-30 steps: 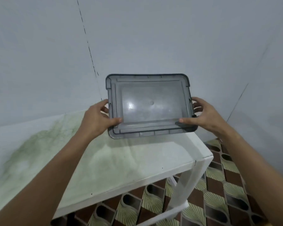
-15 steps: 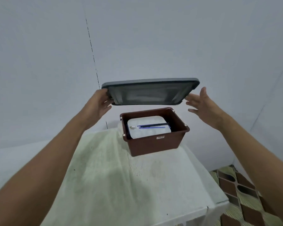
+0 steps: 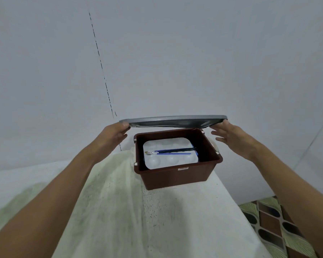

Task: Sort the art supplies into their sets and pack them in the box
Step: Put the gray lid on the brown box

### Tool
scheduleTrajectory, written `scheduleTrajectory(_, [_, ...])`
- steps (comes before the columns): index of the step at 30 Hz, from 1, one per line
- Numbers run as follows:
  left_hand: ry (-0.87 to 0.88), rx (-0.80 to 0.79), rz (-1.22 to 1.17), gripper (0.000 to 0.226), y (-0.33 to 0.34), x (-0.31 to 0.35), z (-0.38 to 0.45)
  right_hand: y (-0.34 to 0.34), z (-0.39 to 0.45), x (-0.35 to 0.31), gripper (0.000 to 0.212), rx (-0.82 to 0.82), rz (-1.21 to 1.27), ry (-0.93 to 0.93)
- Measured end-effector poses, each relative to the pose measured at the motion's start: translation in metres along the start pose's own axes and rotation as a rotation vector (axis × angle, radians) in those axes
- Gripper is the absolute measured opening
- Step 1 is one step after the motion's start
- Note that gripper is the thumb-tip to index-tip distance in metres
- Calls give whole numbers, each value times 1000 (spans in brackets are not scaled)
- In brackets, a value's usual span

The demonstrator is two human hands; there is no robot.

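Presently, the count stands as follows: one brown box, one grey lid, one white paint palette, and what appear to be two or three thin brushes with blue and dark handles, the exact number not clear. The box sits on the white counter, toward its far right end and close to the wall. The palette lies flat inside the box, filling most of its floor, with round wells visible along its near edge. The brushes lie across the palette, roughly parallel to the long side of the box, bristle ends toward the left.

The lid is held level in the air just above the box, not touching the rim; the box interior shows beneath it. The left hand grips the left edge of the lid, thumb on top and fingers curled under. The right hand is at the right edge of the lid with fingers spread and fairly straight, fingertips at or under the edge; whether it bears weight cannot be told. Both forearms reach forward from the lower corners of the view, bare.

The counter surface carries a faded green stain across its left and middle. Patterned floor tiles in brown and green show at lower right.
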State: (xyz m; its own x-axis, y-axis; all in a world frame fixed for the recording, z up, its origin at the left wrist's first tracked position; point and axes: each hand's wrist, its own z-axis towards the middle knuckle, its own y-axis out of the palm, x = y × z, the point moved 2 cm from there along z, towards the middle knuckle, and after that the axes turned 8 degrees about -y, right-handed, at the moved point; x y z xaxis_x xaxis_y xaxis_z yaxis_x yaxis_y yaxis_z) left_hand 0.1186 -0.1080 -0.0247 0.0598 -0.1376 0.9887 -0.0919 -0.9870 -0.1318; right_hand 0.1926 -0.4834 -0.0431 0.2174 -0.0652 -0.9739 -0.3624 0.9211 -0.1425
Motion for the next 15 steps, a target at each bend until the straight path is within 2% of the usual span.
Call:
scheduleTrajectory(1, [-6, 25, 9, 71, -1, -6, 1, 1, 1, 4, 108, -16, 5, 15])
scheduleTrajectory(4, [-19, 82, 103, 70, 1, -18, 0, 2, 4, 18, 78, -42, 32, 26])
scheduleTrajectory(5, [-25, 85, 132, 74, 2, -21, -1, 0, 5, 22, 79, -37, 33, 23])
scheduleTrajectory(7, [-34, 74, 156, 89, 6, -27, -3, -6, 6, 30, 106, -23, 48, 32])
scheduleTrajectory(9, [-36, 41, 198, 88, 12, -34, -7, -11, 3, 33, 122, -75, 52, 43])
scheduleTrajectory(12, [-36, 17, 267, 70, 20, -46, -11, -16, 0, 41, 124, -153, 14, 78])
scheduleTrajectory(15, [-26, 21, 354, 86, 28, -58, -13, -19, -1, 49, 121, -147, -21, 93])
